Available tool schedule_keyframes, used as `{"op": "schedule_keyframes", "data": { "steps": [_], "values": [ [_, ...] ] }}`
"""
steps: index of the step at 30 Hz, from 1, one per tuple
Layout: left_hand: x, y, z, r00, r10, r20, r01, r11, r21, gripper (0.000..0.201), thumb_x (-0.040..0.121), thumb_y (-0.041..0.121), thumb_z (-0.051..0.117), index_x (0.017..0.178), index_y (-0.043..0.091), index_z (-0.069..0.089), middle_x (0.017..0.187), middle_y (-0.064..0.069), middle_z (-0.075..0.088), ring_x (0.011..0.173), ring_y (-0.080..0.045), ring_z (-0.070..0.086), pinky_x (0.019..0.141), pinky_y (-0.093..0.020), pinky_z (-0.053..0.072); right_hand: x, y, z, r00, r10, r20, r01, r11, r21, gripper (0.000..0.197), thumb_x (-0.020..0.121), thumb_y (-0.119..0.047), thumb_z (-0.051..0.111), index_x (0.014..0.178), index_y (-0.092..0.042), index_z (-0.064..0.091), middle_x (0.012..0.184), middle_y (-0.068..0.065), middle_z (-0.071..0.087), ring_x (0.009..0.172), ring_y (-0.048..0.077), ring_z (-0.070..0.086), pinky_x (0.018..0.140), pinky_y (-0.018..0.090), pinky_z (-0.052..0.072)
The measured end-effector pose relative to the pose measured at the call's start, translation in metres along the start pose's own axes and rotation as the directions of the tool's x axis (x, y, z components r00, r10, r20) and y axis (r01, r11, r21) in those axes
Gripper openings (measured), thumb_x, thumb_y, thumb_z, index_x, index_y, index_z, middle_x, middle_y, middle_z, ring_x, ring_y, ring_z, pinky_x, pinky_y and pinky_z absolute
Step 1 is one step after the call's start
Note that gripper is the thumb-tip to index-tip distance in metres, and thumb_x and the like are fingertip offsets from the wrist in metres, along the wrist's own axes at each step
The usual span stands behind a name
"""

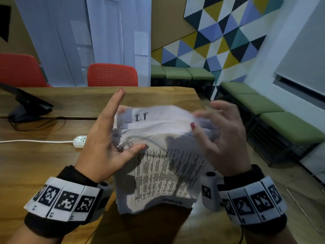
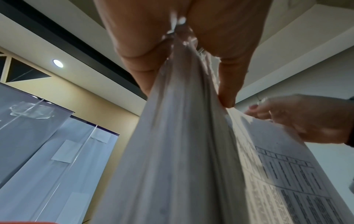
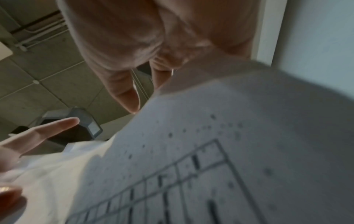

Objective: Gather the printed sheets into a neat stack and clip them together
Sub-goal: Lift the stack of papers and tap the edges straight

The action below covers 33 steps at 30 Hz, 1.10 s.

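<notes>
My left hand (image 1: 103, 147) pinches the stack of printed sheets (image 1: 158, 173) upright over the tabletop (image 1: 35, 164), thumb in front. My right hand (image 1: 219, 138) is blurred; its grip I can't tell.

sheets (image 1: 158, 166) above table (image 1: 44, 164) near edge | left hand (image 1: 105, 143) at sheets' left side | right hand (image 1: 221, 138) at sheets' right | power strip (image 1: 80, 141) on table, left of sheets | monitor (image 1: 26, 103) far left of sheets | chairs (image 1: 112, 74) behind table
</notes>
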<state>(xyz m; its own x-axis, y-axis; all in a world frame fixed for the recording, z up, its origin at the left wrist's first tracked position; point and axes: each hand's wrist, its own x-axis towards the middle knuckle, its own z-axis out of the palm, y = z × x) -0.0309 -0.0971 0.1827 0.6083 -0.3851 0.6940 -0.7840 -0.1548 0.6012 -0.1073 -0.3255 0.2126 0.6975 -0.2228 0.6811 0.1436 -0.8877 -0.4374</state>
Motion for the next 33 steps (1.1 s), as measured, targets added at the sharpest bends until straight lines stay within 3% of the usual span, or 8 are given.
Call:
{"op": "schedule_keyframes", "data": {
  "steps": [10, 14, 16, 20, 24, 28, 30, 33],
  "values": [
    [-0.004, -0.003, -0.008, 0.993, -0.032, 0.112, 0.005, 0.973, 0.232, 0.050, 0.071, 0.039, 0.065, 0.119, 0.027, 0.057, 0.108, 0.008, 0.060, 0.102, 0.001, 0.054, 0.087, -0.008, 0.041, -0.011, 0.006, -0.005, 0.978, 0.001, 0.208, 0.011, 0.999, -0.053, 0.068, 0.067, -0.064, 0.052, 0.128, -0.034, 0.048, 0.137, 0.003, 0.039, 0.123, 0.020, 0.039, 0.096, 0.049, 0.044],
    [-0.005, -0.003, -0.012, 0.991, -0.080, 0.104, 0.071, 0.994, 0.087, 0.043, 0.070, 0.038, 0.067, 0.112, 0.033, 0.061, 0.101, 0.014, 0.066, 0.097, -0.004, 0.061, 0.082, -0.020, 0.051, -0.013, 0.040, -0.009, 0.940, 0.126, 0.318, -0.267, 0.853, 0.449, 0.114, 0.050, -0.036, 0.085, 0.140, -0.043, 0.015, 0.136, -0.008, 0.043, 0.122, -0.006, 0.045, 0.091, 0.018, 0.048],
    [-0.005, -0.003, -0.012, 0.987, -0.123, 0.103, 0.131, 0.988, -0.076, 0.057, 0.065, 0.034, 0.075, 0.119, 0.039, 0.054, 0.104, 0.007, 0.066, 0.091, -0.006, 0.064, 0.076, -0.019, 0.054, -0.021, 0.059, 0.006, 0.864, 0.170, 0.474, -0.456, 0.664, 0.592, 0.106, 0.049, -0.005, 0.085, 0.135, -0.029, 0.030, 0.108, -0.019, 0.062, 0.093, -0.014, 0.060, 0.070, 0.007, 0.050],
    [-0.022, -0.026, -0.009, 0.953, -0.301, 0.041, 0.296, 0.890, -0.346, 0.102, 0.048, 0.005, 0.079, 0.135, 0.031, 0.032, 0.103, 0.011, 0.070, 0.091, -0.004, 0.068, 0.071, -0.013, 0.053, -0.035, 0.075, 0.044, 0.815, 0.200, 0.543, -0.567, 0.467, 0.679, 0.058, 0.049, -0.003, 0.075, 0.104, -0.011, 0.062, 0.090, -0.004, 0.074, 0.087, 0.013, 0.067, 0.069, 0.024, 0.055],
    [-0.050, -0.045, 0.016, 0.873, -0.468, 0.138, 0.481, 0.775, -0.411, 0.075, 0.037, 0.038, 0.089, 0.106, 0.028, 0.060, 0.096, 0.017, 0.073, 0.090, -0.002, 0.068, 0.071, -0.015, 0.055, -0.043, 0.065, 0.055, 0.820, 0.230, 0.524, -0.572, 0.379, 0.727, 0.047, 0.060, 0.016, 0.068, 0.098, -0.010, 0.060, 0.079, -0.004, 0.074, 0.077, 0.012, 0.068, 0.059, 0.025, 0.056],
    [-0.037, -0.044, 0.030, 0.916, -0.400, -0.020, 0.370, 0.864, -0.341, 0.039, 0.060, 0.020, 0.078, 0.088, 0.045, 0.068, 0.088, 0.031, 0.070, 0.083, 0.009, 0.065, 0.068, -0.007, 0.050, -0.040, 0.052, 0.054, 0.858, 0.255, 0.446, -0.513, 0.398, 0.760, 0.035, 0.064, 0.007, 0.073, 0.082, -0.022, 0.068, 0.078, -0.004, 0.072, 0.080, 0.017, 0.067, 0.062, 0.034, 0.059],
    [-0.033, -0.048, 0.026, 0.924, -0.381, -0.033, 0.343, 0.863, -0.372, 0.046, 0.059, 0.009, 0.083, 0.095, 0.032, 0.065, 0.091, 0.028, 0.071, 0.087, 0.007, 0.066, 0.071, -0.008, 0.051, -0.038, 0.051, 0.047, 0.887, 0.261, 0.380, -0.456, 0.370, 0.810, 0.047, 0.057, -0.006, 0.081, 0.100, -0.011, 0.063, 0.091, 0.005, 0.070, 0.087, 0.021, 0.066, 0.064, 0.031, 0.058],
    [-0.038, -0.047, 0.020, 0.926, -0.378, -0.016, 0.335, 0.837, -0.433, 0.074, 0.044, 0.042, 0.087, 0.108, 0.023, 0.056, 0.106, 0.020, 0.070, 0.100, 0.000, 0.065, 0.079, -0.013, 0.051, -0.044, 0.057, 0.039, 0.878, 0.296, 0.376, -0.467, 0.354, 0.810, 0.086, 0.053, -0.005, 0.079, 0.128, 0.006, 0.038, 0.120, 0.023, 0.056, 0.107, 0.031, 0.059, 0.071, 0.028, 0.056]
  ]
}}
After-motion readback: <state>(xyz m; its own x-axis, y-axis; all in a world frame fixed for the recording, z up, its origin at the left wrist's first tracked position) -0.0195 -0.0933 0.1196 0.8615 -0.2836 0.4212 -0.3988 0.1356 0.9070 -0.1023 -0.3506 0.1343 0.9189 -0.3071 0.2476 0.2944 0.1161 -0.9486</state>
